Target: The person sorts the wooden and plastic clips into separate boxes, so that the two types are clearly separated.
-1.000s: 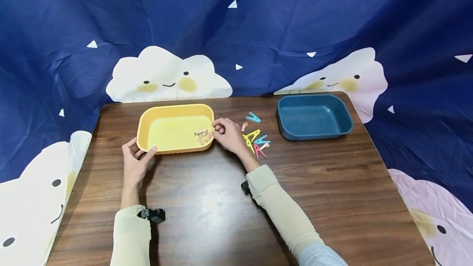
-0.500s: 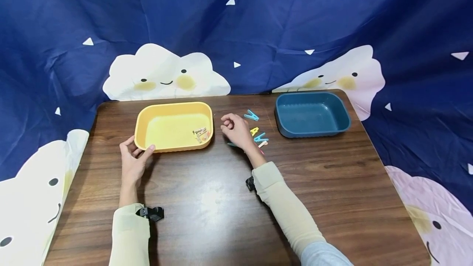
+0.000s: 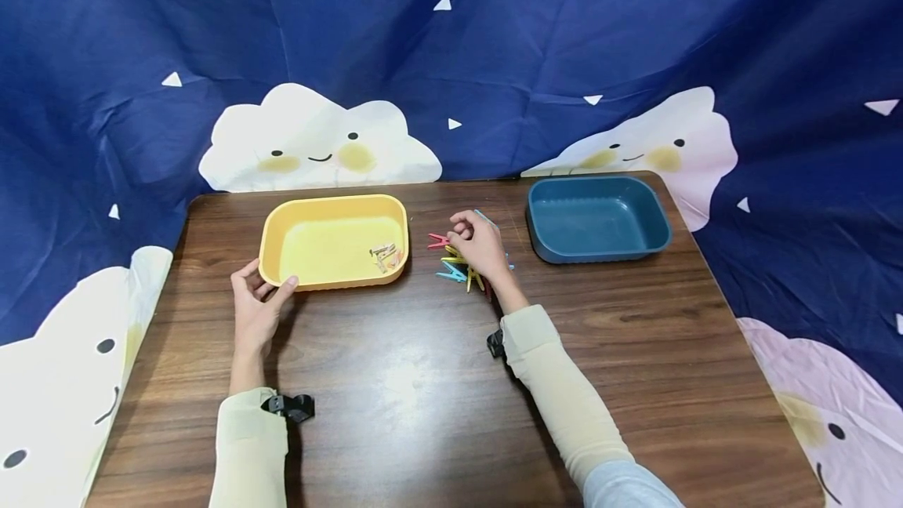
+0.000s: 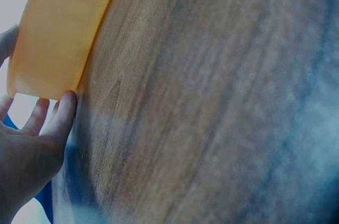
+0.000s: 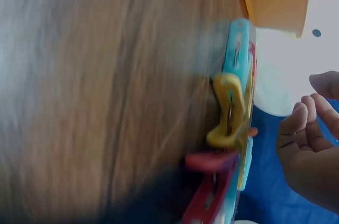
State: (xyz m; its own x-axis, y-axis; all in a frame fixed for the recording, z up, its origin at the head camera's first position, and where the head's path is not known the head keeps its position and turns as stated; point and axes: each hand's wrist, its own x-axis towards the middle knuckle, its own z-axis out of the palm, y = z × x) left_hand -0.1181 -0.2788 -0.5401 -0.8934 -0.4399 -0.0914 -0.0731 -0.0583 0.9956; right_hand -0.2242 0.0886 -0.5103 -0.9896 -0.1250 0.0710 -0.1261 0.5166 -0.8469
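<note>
A yellow plastic basin (image 3: 328, 248) stands on the left of the table. My left hand (image 3: 255, 312) holds its near left corner, thumb at the front wall and fingers at the left side, also seen in the left wrist view. Several small wooden clothespins (image 3: 385, 257) lie inside at its right end. My right hand (image 3: 482, 245) hovers over a pile of coloured clothespins, fingers loosely curled, nothing visible in them. Around it show a red clothespin (image 3: 438, 241), a blue clothespin (image 3: 451, 273) and a yellow clothespin (image 5: 230, 110); the hand hides part of the pile.
A dark blue basin (image 3: 596, 218) with nothing in it stands at the back right of the brown wooden table (image 3: 395, 429). Behind the table hangs a blue cloth (image 3: 487, 45) with clouds on it.
My right hand has moved from the yellow basin's right rim rightward to above the clothespin pile, uncovering the red and blue clothespins on its left. My left hand has stayed at the basin.
</note>
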